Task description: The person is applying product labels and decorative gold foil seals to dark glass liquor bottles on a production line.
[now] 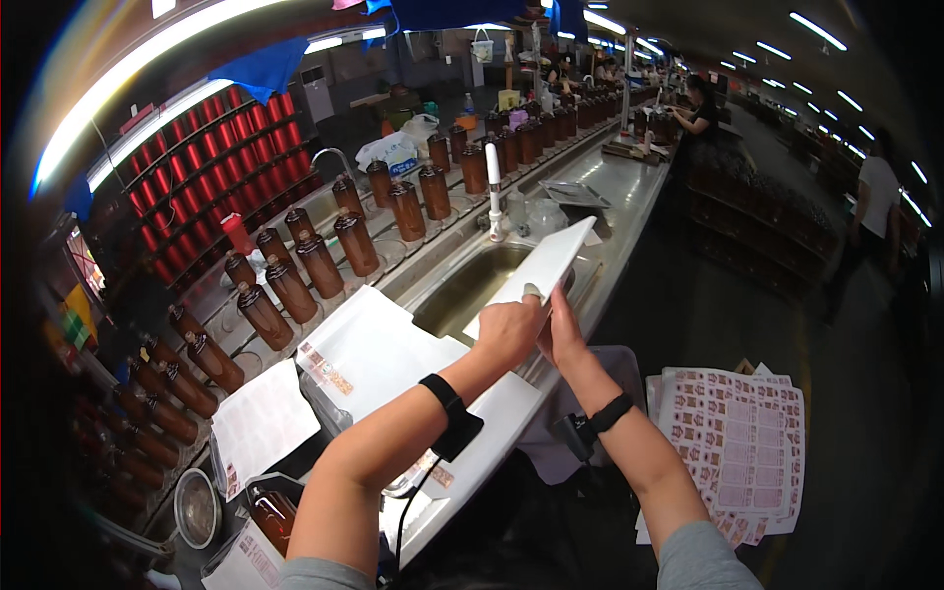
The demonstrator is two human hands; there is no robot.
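Observation:
Over the sink (458, 300), a stiff-looking white sheet (539, 264) is held up at a slant between my hands. My left hand (509, 330) is closed on its lower near edge, with a pale cover on one fingertip. My right hand (563, 332) is beside it, fingers pressed along the sheet's right edge and partly hidden behind it. More white sheets (374, 339) lie on the counter under my left forearm, one with small printed labels along its edge. A dark band with a small device is on each forearm.
Brown bottles (317, 265) stand in rows along the conveyor at left. A white tap (494, 187) rises behind the sink. Printed label sheets (733, 442) are stacked low at right, near a grey bin (600, 393). People (696, 113) are farther off.

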